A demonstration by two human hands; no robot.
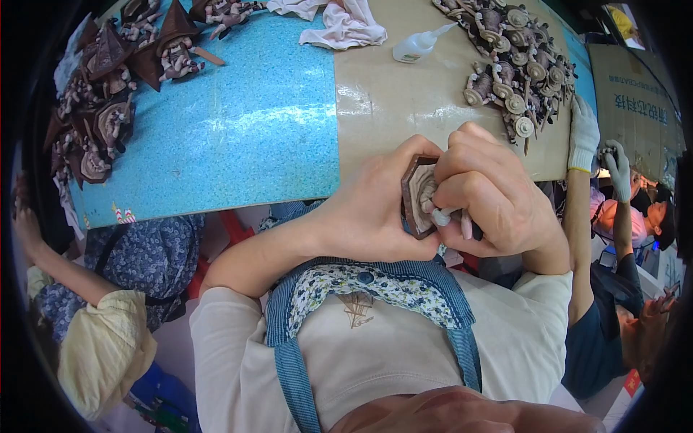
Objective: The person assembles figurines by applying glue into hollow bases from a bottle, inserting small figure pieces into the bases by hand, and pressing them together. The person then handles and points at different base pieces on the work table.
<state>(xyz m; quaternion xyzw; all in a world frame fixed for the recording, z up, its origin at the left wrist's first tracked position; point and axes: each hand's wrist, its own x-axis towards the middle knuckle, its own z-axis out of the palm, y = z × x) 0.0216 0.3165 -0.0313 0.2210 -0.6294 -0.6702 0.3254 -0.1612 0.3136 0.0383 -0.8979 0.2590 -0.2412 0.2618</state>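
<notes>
In front of my chest, my left hand grips a dark brown, angular-edged figurine piece with a pale, sculpted inner face. My right hand is closed at its open side, with curled fingers pressed close to the piece. Small pale bits show between the right fingertips. They look like parts of a little figure, but the fingers cover most of them. Both hands are just off the table's near edge.
Brown figurines with pointed parts crowd the table's far left. Small figures with round discs are heaped at the right. A white squeeze bottle lies beside a pale cloth. A co-worker's gloved hand rests by the right edge; another person's arm is at left.
</notes>
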